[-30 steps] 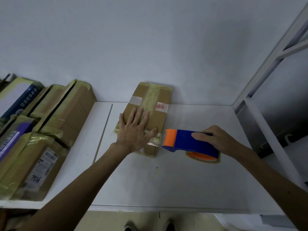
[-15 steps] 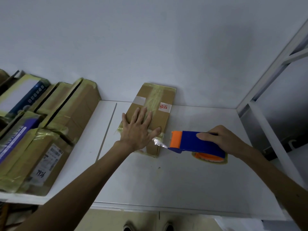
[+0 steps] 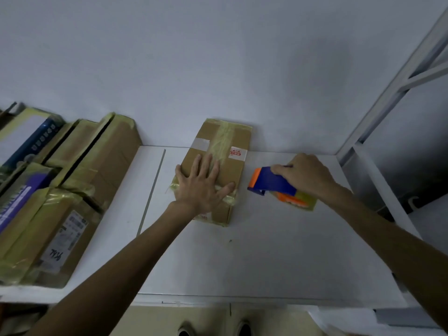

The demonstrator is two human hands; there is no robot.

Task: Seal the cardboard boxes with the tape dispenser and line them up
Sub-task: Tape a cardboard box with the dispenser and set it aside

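A brown cardboard box (image 3: 234,163) lies on the white table (image 3: 254,258), its far end against the wall, with yellowish tape along its top and round its near end. My left hand (image 3: 201,187) presses flat on the box's near half, fingers spread. To the right, my right hand (image 3: 305,175) grips a blue and orange tape dispenser (image 3: 271,181), which sits low over the table, apart from the box. No tape strand shows between dispenser and box.
Several taped cardboard boxes (image 3: 80,180) stand in rows at the left of the table. A white metal rack frame (image 3: 378,132) rises at the right. The table's near edge (image 3: 242,299) runs below my arms, with shoes visible under it.
My right hand has pulled the dispenser to the right, away from the box's near end, and the tape strand that linked them is gone. My left hand stays pressed on the box.
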